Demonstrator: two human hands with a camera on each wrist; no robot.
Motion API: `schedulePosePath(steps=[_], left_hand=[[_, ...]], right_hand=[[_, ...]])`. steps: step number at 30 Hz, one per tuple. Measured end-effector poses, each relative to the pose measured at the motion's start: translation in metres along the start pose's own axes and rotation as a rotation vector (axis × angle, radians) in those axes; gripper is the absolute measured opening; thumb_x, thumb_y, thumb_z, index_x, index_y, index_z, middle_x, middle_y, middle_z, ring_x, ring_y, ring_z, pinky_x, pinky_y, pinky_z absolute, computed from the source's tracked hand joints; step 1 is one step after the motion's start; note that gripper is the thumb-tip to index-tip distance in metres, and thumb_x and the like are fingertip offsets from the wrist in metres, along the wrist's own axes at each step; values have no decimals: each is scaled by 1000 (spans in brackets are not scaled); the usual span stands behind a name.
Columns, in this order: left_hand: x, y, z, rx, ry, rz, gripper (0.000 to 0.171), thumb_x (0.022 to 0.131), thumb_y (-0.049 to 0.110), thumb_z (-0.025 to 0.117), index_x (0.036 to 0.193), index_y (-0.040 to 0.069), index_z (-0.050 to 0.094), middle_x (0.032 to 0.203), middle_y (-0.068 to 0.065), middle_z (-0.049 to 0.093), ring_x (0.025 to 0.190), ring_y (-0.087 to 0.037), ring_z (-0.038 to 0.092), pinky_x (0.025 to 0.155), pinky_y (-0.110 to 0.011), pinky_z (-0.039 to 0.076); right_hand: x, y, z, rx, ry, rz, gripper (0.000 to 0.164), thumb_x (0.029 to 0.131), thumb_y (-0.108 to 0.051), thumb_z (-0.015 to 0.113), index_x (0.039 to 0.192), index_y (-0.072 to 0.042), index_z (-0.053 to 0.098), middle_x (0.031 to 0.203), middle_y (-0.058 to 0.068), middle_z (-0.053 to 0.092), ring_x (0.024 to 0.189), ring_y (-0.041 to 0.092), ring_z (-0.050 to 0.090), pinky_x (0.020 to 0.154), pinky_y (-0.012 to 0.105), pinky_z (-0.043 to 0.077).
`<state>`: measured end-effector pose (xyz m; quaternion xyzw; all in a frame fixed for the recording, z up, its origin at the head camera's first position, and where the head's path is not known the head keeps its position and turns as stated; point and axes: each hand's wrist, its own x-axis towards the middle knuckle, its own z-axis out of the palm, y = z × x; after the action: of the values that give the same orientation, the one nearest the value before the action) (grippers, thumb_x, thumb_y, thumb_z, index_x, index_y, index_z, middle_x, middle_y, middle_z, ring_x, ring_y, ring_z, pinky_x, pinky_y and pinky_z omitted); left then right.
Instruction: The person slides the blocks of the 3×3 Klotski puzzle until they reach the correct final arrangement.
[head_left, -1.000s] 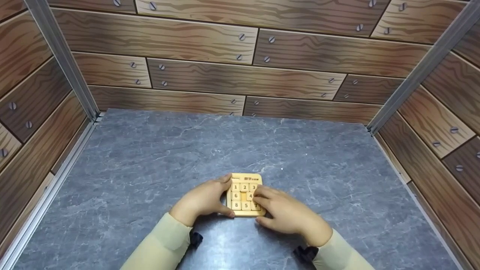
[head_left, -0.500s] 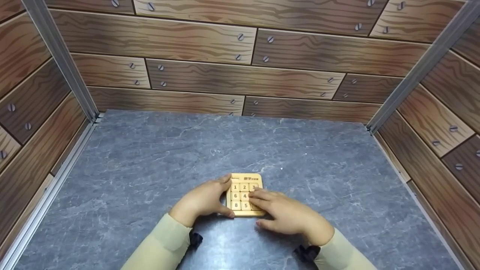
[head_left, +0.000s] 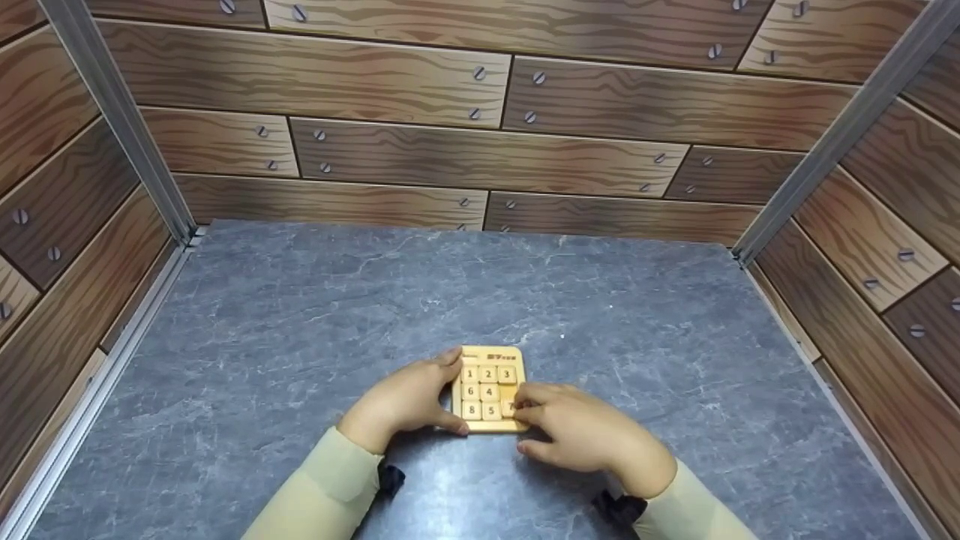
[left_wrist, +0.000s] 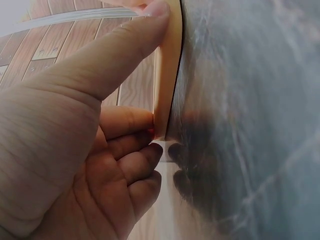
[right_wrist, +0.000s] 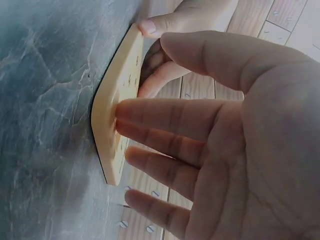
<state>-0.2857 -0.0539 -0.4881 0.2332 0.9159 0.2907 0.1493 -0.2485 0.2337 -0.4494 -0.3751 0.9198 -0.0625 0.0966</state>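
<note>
A yellow sliding number puzzle [head_left: 480, 426] lies flat on the table near its front, its numbered tiles in three rows. Tiles 1, 2 and 3 form the top row; 6 and 4 [head_left: 489, 391] stand in the middle row, with a gap right of the 4. Below are 8, 5 and the partly covered 7 [head_left: 510, 407]. My left hand [head_left: 409, 394] holds the puzzle by its left side, thumb at the near corner and fingers at the far one. My right hand [head_left: 574, 427] touches the 7 with fairly straight fingertips [right_wrist: 125, 111], its thumb off the puzzle.
The grey marbled tabletop [head_left: 337, 300] surrounds the puzzle. Wood-print panels [head_left: 405, 150] wall the back and sides, with metal rails [head_left: 124, 127] at the corners. A black band [head_left: 619, 508] sits at the right wrist.
The 4 tile has slid left into the middle of its row, leaving the gap at the row's right. My right fingers have moved down to the 7. The left hand has stayed put.
</note>
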Motion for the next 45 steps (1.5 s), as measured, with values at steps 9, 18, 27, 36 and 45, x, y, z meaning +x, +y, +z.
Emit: schedulePosePath(steps=[9,18,27,36,45], left_hand=[[0,-1,0,-2,0,6,113,85,44,101,172,1,43,187,-13,31,170,-40,41,142,-52,36],[-1,1,0,3,3,-3,113,84,44,101,172,2,43,187,-13,31,170,-39,40,142,-53,35],[-1,1,0,-11,4,2,113,84,42,101,171,0,43,187,-15,31,170,-40,40,143,-53,34],[0,-2,0,0,-2,12,114,84,44,101,172,0,43,187,-14,31,170,-40,40,142,-53,35],[0,1,1,16,7,7,113,85,45,100,172,2,43,187,-12,31,170,-39,40,142,-53,34]], right_hand=[[5,6,6,38,-19,81,62,105,-40,77,156,-5,68,170,11,59,163,38,52,135,66,42],[4,-3,9,12,-14,28,64,107,-43,75,160,-8,64,174,10,56,166,36,48,138,63,39],[4,-8,11,9,-46,-30,61,108,-41,73,159,-9,65,173,7,57,167,35,47,139,60,38],[-1,-8,2,13,-24,31,53,106,-40,76,148,-7,75,164,9,65,159,36,56,136,63,43],[5,-13,14,-22,20,-20,61,106,-45,75,156,-10,68,168,8,60,162,34,53,137,60,43]])
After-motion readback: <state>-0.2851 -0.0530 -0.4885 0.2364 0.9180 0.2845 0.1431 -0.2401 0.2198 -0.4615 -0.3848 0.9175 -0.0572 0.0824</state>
